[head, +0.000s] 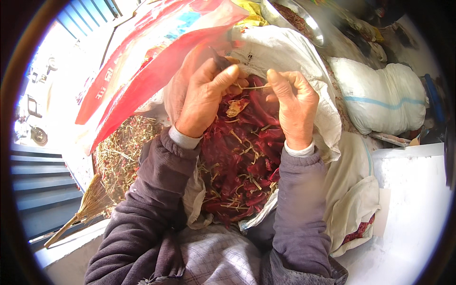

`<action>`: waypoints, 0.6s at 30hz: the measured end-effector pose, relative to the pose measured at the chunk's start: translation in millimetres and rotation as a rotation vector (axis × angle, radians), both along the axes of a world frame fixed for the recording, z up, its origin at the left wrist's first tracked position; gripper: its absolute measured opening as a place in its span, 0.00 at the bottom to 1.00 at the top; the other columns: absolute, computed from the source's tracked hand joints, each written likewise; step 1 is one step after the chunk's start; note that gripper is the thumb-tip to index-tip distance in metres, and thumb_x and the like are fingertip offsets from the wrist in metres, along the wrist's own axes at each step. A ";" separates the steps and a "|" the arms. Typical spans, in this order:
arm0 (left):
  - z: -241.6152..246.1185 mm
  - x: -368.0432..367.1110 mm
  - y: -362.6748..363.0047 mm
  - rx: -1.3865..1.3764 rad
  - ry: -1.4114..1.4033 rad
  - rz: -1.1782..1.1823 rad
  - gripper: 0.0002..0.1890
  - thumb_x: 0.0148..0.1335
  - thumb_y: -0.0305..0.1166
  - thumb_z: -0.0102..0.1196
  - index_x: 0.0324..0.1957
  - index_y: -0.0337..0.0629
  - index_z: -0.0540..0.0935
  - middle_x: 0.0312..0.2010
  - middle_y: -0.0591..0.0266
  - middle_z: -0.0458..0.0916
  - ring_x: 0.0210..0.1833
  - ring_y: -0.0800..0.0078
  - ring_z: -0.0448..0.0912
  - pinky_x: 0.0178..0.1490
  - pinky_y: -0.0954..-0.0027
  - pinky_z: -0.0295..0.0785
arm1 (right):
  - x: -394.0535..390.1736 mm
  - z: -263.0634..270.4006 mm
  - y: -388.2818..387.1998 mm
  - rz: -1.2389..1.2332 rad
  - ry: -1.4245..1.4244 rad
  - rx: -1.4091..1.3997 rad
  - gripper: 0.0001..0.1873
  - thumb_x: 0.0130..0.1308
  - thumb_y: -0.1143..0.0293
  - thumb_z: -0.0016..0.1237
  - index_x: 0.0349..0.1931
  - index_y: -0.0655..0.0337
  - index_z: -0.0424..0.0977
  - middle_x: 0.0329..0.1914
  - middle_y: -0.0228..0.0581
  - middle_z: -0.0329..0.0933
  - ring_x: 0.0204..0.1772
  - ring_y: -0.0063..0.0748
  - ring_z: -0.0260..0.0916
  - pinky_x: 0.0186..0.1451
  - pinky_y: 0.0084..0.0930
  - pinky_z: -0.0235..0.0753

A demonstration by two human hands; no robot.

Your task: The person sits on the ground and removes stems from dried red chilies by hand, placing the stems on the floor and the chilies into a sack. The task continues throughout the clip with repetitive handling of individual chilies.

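Observation:
An open white woven sack [285, 46] full of dried red chili peppers [231, 167] with pale stems stands before me. Above the peppers, my left hand [208, 91] holds a dark dried pepper [220, 60] between thumb and fingers. My right hand [295, 101] pinches the end of a thin pale stem [254, 87] that runs across to my left hand. Among the red peppers below my hands lies a pale, discoloured one [236, 107].
A red and clear plastic bag [160, 57] leans at upper left, above a heap of stem scraps [121, 142] and a straw hand broom [91, 203]. At right are a stuffed white sack [384, 96] and another open sack [356, 199]. A metal basin [320, 37] stands at the top.

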State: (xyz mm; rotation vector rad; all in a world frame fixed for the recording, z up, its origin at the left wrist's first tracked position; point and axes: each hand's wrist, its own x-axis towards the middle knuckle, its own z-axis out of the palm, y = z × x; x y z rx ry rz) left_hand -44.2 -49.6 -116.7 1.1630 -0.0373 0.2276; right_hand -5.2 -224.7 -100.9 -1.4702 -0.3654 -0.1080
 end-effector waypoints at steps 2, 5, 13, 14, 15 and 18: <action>3.0 1.7 6.1 -0.098 -0.033 0.000 0.17 0.77 0.33 0.55 0.63 0.38 0.77 0.44 0.61 0.84 0.43 0.74 0.82 0.47 0.73 0.76 | -1.8 1.1 -1.8 0.130 -0.146 -0.159 0.14 0.67 0.64 0.67 0.30 0.64 0.80 0.24 0.28 0.79 0.25 0.16 0.69 0.30 0.19 0.70; 5.6 -0.8 13.4 0.107 -0.066 0.032 0.19 0.75 0.30 0.57 0.64 0.38 0.77 0.43 0.61 0.84 0.42 0.76 0.81 0.44 0.74 0.77 | -4.7 1.6 -0.8 0.409 -0.189 -0.433 0.17 0.68 0.58 0.65 0.30 0.65 0.82 0.25 0.32 0.81 0.29 0.19 0.74 0.32 0.23 0.73; 7.3 -11.7 -0.9 0.821 -0.317 -0.075 0.16 0.63 0.23 0.66 0.53 0.34 0.81 0.39 0.61 0.87 0.42 0.75 0.84 0.45 0.69 0.80 | -0.4 3.4 -3.7 0.314 0.104 -0.232 0.20 0.73 0.54 0.59 0.46 0.67 0.77 0.30 0.31 0.81 0.30 0.17 0.78 0.30 0.16 0.77; 8.4 -11.6 -1.8 0.653 -0.271 -0.059 0.16 0.64 0.24 0.66 0.53 0.34 0.81 0.37 0.61 0.86 0.40 0.76 0.84 0.43 0.69 0.79 | -0.1 2.4 -4.1 0.311 0.135 -0.234 0.20 0.73 0.55 0.59 0.47 0.67 0.77 0.31 0.31 0.81 0.30 0.17 0.79 0.30 0.16 0.77; 9.4 -11.7 -3.0 0.495 -0.187 -0.083 0.17 0.65 0.25 0.66 0.54 0.34 0.80 0.34 0.61 0.85 0.38 0.76 0.84 0.42 0.69 0.78 | 0.3 0.9 -3.7 0.311 0.180 -0.151 0.19 0.74 0.55 0.58 0.48 0.65 0.76 0.31 0.31 0.81 0.29 0.17 0.77 0.30 0.16 0.76; 11.3 -11.1 2.2 0.284 -0.033 -0.073 0.20 0.67 0.25 0.64 0.60 0.32 0.77 0.33 0.65 0.82 0.34 0.81 0.76 0.37 0.78 0.70 | 2.2 -4.7 -1.0 0.329 0.288 0.063 0.16 0.76 0.55 0.56 0.48 0.59 0.75 0.30 0.32 0.80 0.27 0.19 0.75 0.29 0.15 0.74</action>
